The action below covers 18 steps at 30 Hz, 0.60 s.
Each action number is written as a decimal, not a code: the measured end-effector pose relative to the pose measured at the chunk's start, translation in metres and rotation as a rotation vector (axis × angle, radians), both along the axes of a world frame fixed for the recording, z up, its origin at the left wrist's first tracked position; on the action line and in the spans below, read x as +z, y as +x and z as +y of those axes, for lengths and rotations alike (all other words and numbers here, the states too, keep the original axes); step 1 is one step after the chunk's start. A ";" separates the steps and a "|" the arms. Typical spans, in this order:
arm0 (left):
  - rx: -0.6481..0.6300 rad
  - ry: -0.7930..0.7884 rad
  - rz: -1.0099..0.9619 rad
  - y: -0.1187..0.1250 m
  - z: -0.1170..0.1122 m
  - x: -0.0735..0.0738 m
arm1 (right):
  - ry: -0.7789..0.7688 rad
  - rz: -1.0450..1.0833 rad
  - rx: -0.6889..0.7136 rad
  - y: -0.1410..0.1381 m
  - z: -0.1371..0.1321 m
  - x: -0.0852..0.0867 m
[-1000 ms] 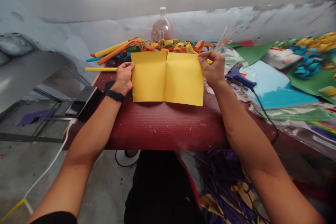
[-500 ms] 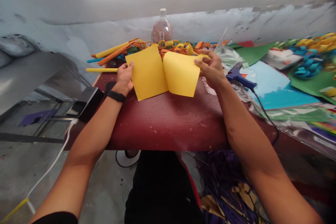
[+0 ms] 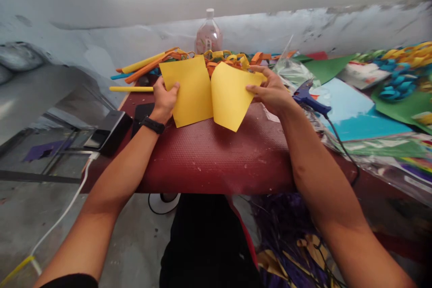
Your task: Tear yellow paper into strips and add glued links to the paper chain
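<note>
A yellow paper sheet (image 3: 202, 92) is held above the dark red table (image 3: 216, 157), bent along a middle crease so its two halves stand in a V. My left hand (image 3: 165, 99), with a black wristband, is closed on the sheet's left edge. My right hand (image 3: 272, 92) pinches the right half's upper edge, fingers curled over it. The right half's lower corner points down toward the table.
Behind the sheet lie orange and yellow paper chains (image 3: 222, 58), rolled paper tubes (image 3: 141, 65) and a plastic bottle (image 3: 208, 35). A blue glue gun (image 3: 308, 98) with a black cord sits right of my right hand, beside coloured paper sheets (image 3: 354, 112). A black box (image 3: 110, 131) rests at the table's left.
The sheet, flat and spread open a second ago, has been folded inward along its middle crease. Both hands moved closer together, and the right half has swung down and tilted.
</note>
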<state>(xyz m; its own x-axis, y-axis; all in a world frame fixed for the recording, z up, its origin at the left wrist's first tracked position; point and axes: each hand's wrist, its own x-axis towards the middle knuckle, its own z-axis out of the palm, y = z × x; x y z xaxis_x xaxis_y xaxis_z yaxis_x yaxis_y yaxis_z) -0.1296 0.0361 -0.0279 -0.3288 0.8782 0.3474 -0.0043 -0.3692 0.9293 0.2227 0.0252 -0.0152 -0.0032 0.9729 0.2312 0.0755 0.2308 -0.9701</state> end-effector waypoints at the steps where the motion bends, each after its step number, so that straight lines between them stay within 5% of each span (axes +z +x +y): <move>1: 0.009 0.004 0.001 -0.001 0.001 -0.001 | 0.017 0.018 -0.035 0.001 0.002 -0.001; 5: -0.054 -0.132 -0.008 0.002 -0.005 -0.003 | 0.102 0.101 -0.187 0.001 0.009 -0.004; 8: -0.102 -0.199 -0.024 0.008 -0.013 0.001 | 0.120 0.070 -0.169 -0.002 0.008 -0.006; 12: -0.014 -0.240 -0.016 0.012 -0.014 0.007 | 0.160 -0.089 -0.106 -0.006 0.004 -0.008; 18: 0.077 -0.185 0.172 0.008 -0.010 0.002 | 0.373 -0.344 -0.223 0.006 0.016 -0.015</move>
